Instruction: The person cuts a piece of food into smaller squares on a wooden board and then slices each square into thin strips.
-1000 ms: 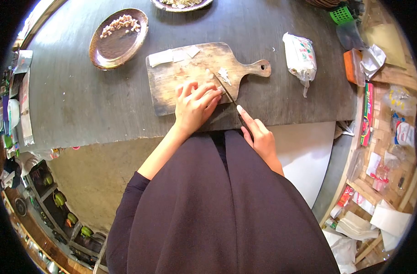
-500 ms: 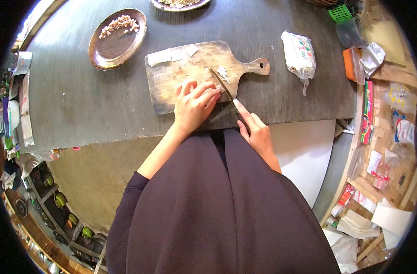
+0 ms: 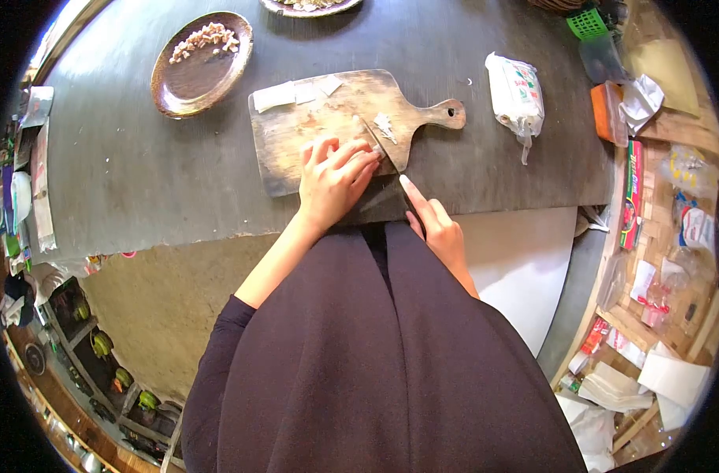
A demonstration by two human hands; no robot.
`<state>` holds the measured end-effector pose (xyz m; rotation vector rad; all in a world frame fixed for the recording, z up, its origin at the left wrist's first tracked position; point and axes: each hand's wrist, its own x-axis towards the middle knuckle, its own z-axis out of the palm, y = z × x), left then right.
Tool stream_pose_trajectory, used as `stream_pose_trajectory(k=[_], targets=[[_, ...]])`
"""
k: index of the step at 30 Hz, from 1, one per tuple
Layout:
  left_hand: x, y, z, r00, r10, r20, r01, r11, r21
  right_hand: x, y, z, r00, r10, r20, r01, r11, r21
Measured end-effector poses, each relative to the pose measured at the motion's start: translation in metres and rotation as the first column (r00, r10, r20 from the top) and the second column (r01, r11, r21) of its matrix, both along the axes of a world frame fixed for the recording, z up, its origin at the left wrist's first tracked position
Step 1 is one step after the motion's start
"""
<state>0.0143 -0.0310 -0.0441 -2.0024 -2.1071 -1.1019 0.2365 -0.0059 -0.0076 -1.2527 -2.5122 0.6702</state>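
My left hand (image 3: 332, 185) rests on the wooden cutting board (image 3: 312, 124), its fingers curled over a small white food piece (image 3: 377, 150) that they mostly hide. Right beside those fingertips lies the blade of a knife (image 3: 384, 147), slanting across the board. My right hand (image 3: 436, 229) is closed around the knife's handle, with the index finger stretched along it. Thin white slivers (image 3: 384, 124) lie just beyond the blade. Flat white pieces (image 3: 274, 97) sit along the board's far left edge.
A brown plate (image 3: 187, 93) with small chopped chunks (image 3: 206, 41) stands at the far left. Another plate (image 3: 312, 9) is cut off by the top edge. Right of the board's handle lies a white plastic packet (image 3: 517, 93). Wrappers and an orange-sided container (image 3: 603, 113) line the right side.
The knife and my right hand have shifted slightly left, toward the fingertips of my left hand. My left hand stays in nearly the same place.
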Motion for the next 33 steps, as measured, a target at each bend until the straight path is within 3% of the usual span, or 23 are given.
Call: stream_pose_trajectory(k=[11,13,20,23,33], targets=[[0.002,-0.001,-0.001,1.000,0.027,0.000,-0.027,1.000,0.004,0.003,-0.004,0.018,1.000,-0.004,0.008,0.004,0.998,-0.065],[0.002,-0.001,0.001,0.999,0.047,0.008,-0.047,0.999,0.003,0.003,-0.005,0.016,0.997,-0.027,0.069,0.036,0.990,-0.139],[0.000,-0.001,-0.002,1.000,0.030,-0.001,-0.030,0.999,-0.025,-0.006,0.002,0.007,0.998,-0.015,0.061,0.020,0.997,-0.080],[0.000,-0.001,-0.001,1.000,0.027,-0.009,-0.027,0.999,-0.020,-0.007,0.006,0.009,0.999,-0.005,-0.054,0.004,1.000,-0.028],[0.000,-0.001,0.003,1.000,0.020,0.000,-0.020,1.000,-0.009,0.000,-0.005,0.004,0.999,-0.011,0.045,0.014,0.998,-0.058]])
